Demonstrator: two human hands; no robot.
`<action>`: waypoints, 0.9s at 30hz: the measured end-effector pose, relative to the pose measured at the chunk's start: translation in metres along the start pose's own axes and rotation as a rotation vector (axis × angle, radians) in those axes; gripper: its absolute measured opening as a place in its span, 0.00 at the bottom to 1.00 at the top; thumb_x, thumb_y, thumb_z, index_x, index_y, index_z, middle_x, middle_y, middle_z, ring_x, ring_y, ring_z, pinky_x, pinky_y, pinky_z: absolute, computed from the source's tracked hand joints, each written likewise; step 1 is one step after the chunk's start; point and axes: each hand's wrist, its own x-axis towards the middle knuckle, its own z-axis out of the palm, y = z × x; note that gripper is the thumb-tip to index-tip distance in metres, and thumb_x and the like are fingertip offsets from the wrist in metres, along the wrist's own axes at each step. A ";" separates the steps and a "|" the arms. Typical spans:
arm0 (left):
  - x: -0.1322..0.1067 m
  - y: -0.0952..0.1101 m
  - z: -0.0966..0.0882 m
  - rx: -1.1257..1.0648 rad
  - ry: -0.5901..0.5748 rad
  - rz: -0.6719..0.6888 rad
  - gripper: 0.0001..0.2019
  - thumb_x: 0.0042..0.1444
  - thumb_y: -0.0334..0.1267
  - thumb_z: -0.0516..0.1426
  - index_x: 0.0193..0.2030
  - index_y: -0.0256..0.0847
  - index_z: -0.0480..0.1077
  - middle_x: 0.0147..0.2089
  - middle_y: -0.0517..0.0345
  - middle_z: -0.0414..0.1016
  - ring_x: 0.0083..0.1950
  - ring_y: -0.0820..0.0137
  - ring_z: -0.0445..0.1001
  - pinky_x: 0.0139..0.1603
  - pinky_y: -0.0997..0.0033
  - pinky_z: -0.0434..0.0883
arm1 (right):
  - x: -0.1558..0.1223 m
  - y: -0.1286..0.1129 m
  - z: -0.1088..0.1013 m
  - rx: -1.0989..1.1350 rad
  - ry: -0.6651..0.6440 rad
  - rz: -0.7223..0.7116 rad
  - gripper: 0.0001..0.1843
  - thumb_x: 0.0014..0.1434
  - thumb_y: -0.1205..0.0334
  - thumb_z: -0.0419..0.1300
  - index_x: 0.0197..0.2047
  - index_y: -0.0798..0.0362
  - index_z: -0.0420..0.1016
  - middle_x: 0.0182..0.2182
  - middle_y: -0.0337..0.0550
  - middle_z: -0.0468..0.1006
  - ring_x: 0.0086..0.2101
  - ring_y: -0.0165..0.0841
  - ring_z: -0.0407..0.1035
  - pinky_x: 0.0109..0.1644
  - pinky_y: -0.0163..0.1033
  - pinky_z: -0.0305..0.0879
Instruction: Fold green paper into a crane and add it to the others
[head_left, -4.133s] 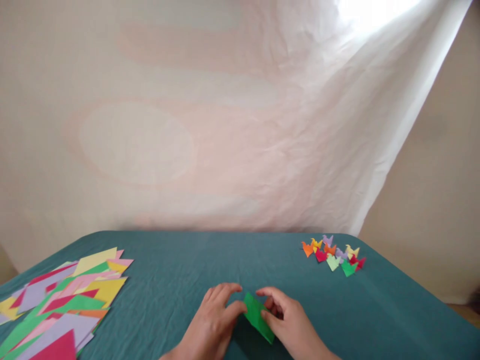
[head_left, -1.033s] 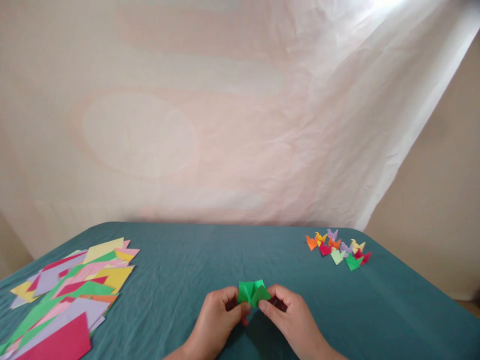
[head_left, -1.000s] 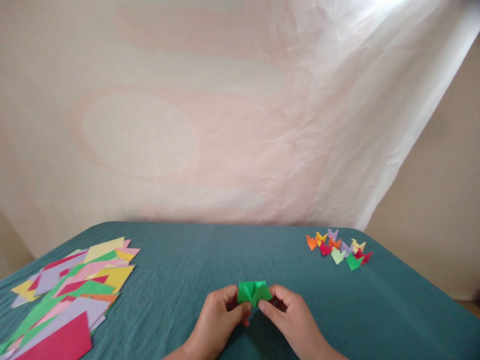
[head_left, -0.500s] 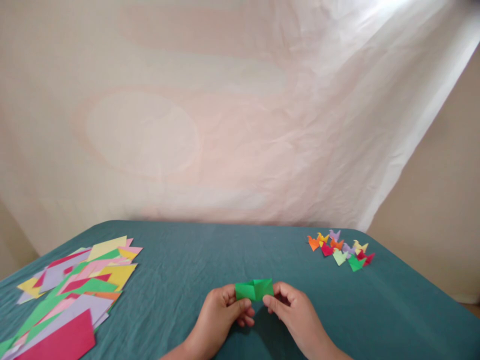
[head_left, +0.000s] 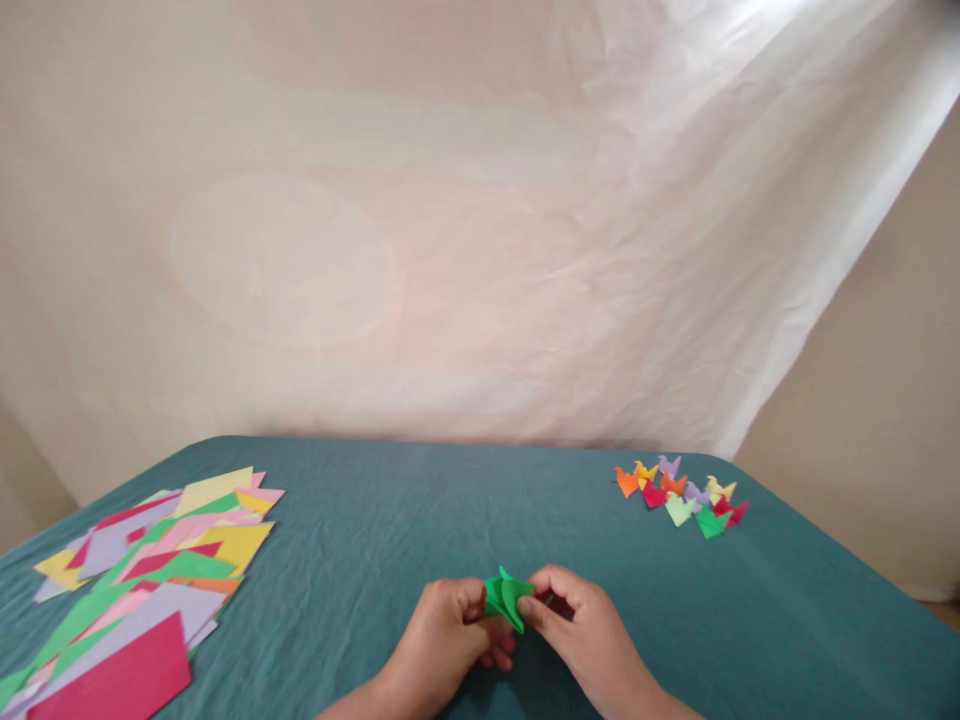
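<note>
A small folded piece of green paper [head_left: 507, 598] is held just above the table, with its flaps bent and standing up at the middle. My left hand [head_left: 450, 632] pinches its left side between thumb and fingers, the other fingers curled underneath. On the right side, my right hand [head_left: 576, 622] grips the paper between thumb and index finger. Part of the paper is hidden behind both thumbs.
Overlapping sheets of coloured paper [head_left: 161, 570] lie spread at the left of the green-covered table [head_left: 360, 540]. Several small folded paper birds [head_left: 679, 511] stand grouped at the back right. A pale cloth [head_left: 465, 240] hangs behind the table.
The green paper has gone from a wide, flat strip to a narrower, bunched shape with raised flaps. My hands have come closer together, the right one moving slightly left.
</note>
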 end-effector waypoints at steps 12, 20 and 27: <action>0.002 0.007 -0.003 -0.142 0.026 0.017 0.14 0.49 0.46 0.59 0.29 0.34 0.71 0.24 0.53 0.77 0.24 0.71 0.72 0.29 0.74 0.68 | 0.001 -0.003 0.004 0.229 -0.091 0.044 0.15 0.57 0.51 0.61 0.30 0.55 0.70 0.25 0.38 0.73 0.27 0.29 0.64 0.31 0.31 0.59; -0.006 0.009 0.003 0.071 0.097 0.063 0.08 0.51 0.38 0.58 0.27 0.35 0.70 0.24 0.57 0.75 0.27 0.72 0.71 0.29 0.76 0.65 | -0.003 -0.009 0.001 0.233 -0.103 0.038 0.16 0.59 0.50 0.59 0.30 0.55 0.69 0.25 0.37 0.71 0.27 0.29 0.63 0.32 0.32 0.58; -0.004 0.009 0.003 -0.031 0.085 0.050 0.13 0.53 0.45 0.58 0.31 0.34 0.72 0.26 0.54 0.76 0.26 0.70 0.74 0.30 0.73 0.68 | -0.002 -0.009 0.002 0.272 -0.105 0.065 0.16 0.57 0.49 0.60 0.29 0.55 0.69 0.23 0.35 0.68 0.26 0.28 0.60 0.30 0.31 0.56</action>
